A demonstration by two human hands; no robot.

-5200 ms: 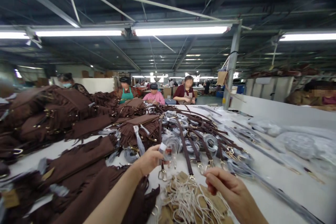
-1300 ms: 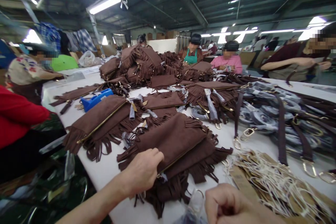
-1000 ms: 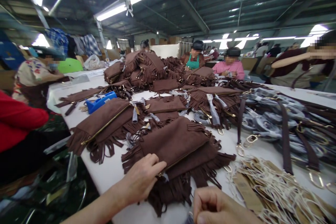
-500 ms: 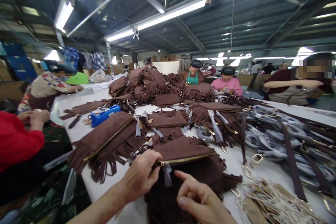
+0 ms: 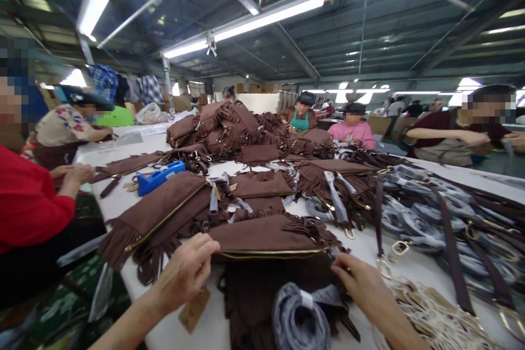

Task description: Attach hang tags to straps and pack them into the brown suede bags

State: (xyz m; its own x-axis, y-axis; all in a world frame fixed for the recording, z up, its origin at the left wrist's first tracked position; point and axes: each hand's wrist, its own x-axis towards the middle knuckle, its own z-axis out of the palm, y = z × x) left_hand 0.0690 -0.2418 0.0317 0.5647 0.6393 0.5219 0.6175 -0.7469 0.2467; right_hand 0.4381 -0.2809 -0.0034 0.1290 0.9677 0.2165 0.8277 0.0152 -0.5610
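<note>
A brown fringed bag (image 5: 258,234) lies in front of me with its gold zipper edge facing me. My left hand (image 5: 186,269) pinches the bag's left end, beside the zipper. At the opposite end, my right hand (image 5: 365,287) has its fingers closed on the zipper pull, whose greyish wrapping shows partly at the fingertips. Below the zipper hangs dark brown material, with a coiled strap in grey wrapping (image 5: 301,317) against it. A kraft paper tag (image 5: 194,309) hangs under my left hand.
Another fringed bag (image 5: 164,208) lies to the left, near a blue tape dispenser (image 5: 161,178). More bags are heaped (image 5: 229,126) behind. Wrapped straps (image 5: 435,213) and stringed tags (image 5: 435,306) cover the right side. A person in red (image 5: 30,202) sits close at left; others work around the table.
My right hand has moved from near the left end of the zipper to its right end. My left hand has shifted left with the bag's end. The coiled strap and tag have come into view.
</note>
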